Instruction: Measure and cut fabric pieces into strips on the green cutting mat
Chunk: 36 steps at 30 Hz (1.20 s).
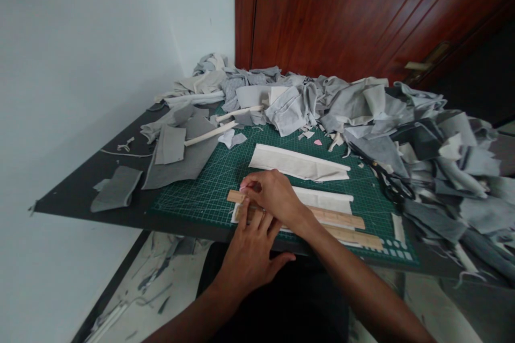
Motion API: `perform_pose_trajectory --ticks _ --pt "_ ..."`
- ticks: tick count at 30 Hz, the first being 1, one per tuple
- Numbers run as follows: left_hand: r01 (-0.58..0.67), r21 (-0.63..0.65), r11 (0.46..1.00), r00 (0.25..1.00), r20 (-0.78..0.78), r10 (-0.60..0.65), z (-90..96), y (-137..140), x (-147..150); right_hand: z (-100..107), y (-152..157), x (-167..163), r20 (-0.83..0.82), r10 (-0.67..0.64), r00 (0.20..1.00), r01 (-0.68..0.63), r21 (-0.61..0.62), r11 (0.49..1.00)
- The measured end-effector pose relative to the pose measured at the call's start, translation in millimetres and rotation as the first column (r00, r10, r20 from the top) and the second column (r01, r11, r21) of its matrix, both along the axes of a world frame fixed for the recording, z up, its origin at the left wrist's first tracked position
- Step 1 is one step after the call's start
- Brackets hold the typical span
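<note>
My left hand (251, 249) lies flat with fingers stretched out, pressing on a wooden ruler (338, 217). Just beyond it, my right hand (273, 195) pinches a small pink piece of tailor's chalk (242, 188), mostly covered by the fingers, at the ruler's left end. A second wooden ruler (358, 238) lies nearer to me, partly under my left hand. White fabric (325, 199) shows beneath and beyond the rulers. Farther away, another white fabric strip (298, 162) rests on the green cutting mat (193, 203).
Grey and white fabric scraps (354, 102) pile along the back and right. Black-handled scissors (390, 185) lie at the right. Grey fabric pieces (185, 155) with pale strips spread at left. A pink chip (317, 142) sits on the mat. Wall and wooden door (341, 16) stand behind.
</note>
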<state>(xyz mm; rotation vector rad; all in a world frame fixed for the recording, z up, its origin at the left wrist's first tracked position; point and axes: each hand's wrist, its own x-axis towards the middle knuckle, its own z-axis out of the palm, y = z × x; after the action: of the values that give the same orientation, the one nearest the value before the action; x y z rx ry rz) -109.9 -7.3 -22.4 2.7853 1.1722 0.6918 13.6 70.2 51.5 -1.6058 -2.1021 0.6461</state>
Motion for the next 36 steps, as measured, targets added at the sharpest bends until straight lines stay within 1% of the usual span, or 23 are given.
perform_pose_trajectory --ticks 4,8,12,16,20,24,27,31,36 --pt "-0.011 0.010 1.000 1.000 -0.006 0.011 -0.1 0 1 3 2 -2 0.103 0.075 0.992 -0.077 0.020 0.997" --pt "-0.012 -0.013 1.000 1.000 0.006 0.012 2.0 1 1 6 6 -5 0.224 0.104 0.969 -0.118 0.049 0.992" --pt "-0.013 -0.024 1.000 1.000 0.023 0.013 5.5 2 1 11 10 -7 0.309 0.145 0.940 -0.161 0.026 0.987" --pt "-0.009 -0.040 0.999 1.000 0.017 0.009 10.3 2 1 17 10 -4 0.315 0.161 0.935 -0.176 0.020 0.984" --pt "0.004 -0.063 0.998 1.000 -0.009 -0.004 16.1 3 1 21 6 3 0.292 0.164 0.942 -0.168 -0.012 0.986" --pt "0.011 -0.049 0.999 0.999 -0.039 -0.013 19.2 5 0 18 4 12 0.301 0.159 0.940 -0.172 0.019 0.985" --pt "0.016 -0.033 0.999 0.998 -0.067 -0.019 19.1 6 -1 15 4 19 0.320 0.157 0.934 -0.172 0.017 0.985" --pt "0.018 -0.020 1.000 0.996 -0.086 -0.020 16.3 7 -2 14 2 29 0.295 0.156 0.943 -0.169 0.018 0.985" --pt "0.012 -0.019 1.000 0.995 -0.103 -0.014 14.0 7 -3 18 -2 41 0.311 0.156 0.938 -0.155 -0.030 0.987"
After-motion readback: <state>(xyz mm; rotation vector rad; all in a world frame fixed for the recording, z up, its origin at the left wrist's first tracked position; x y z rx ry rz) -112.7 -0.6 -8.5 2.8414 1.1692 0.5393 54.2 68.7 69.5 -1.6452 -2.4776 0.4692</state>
